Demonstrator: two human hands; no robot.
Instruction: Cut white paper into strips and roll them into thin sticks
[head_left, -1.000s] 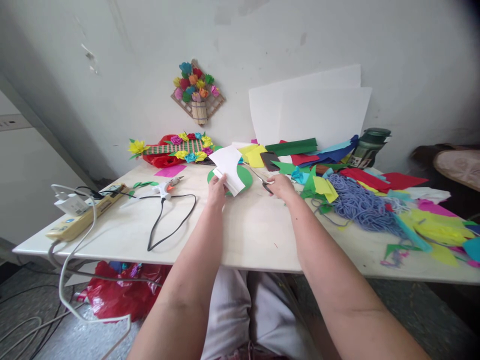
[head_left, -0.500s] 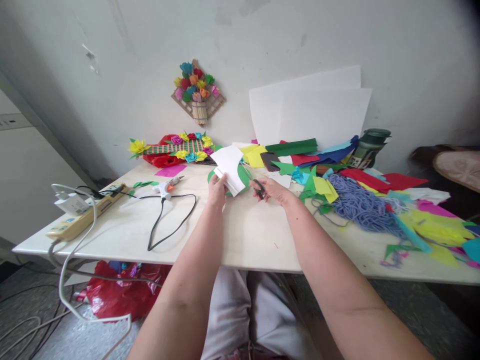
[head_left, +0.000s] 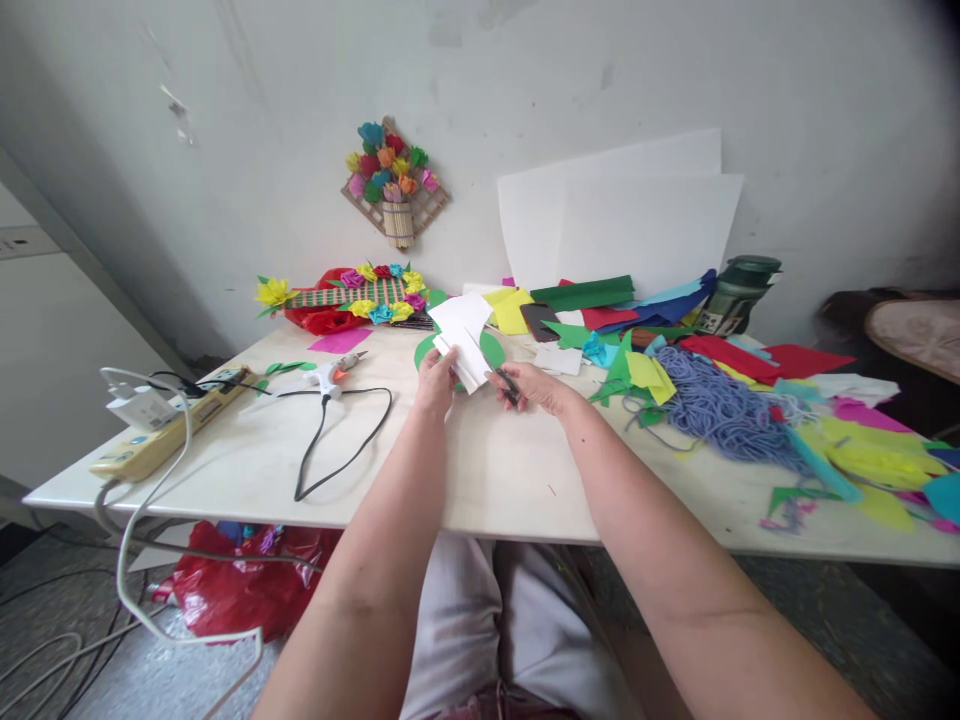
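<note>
Folded white paper (head_left: pixel 463 345) is up over the green paper circle (head_left: pixel 491 347) near the middle of the table (head_left: pixel 487 470), left hand (head_left: pixel 436 382) pinching its lower edge. Right hand (head_left: pixel 536 385) is wrapped around the scissors (head_left: pixel 501 381), blades touching the paper, I think. Both forearms reach straight out. The green jar (head_left: pixel 736 295) has a label, too small to read. Glue gun (head_left: pixel 330 375) sits off left.

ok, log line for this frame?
left hand: holds white paper | right hand: holds scissors at paper edge | glue gun: on table
</note>
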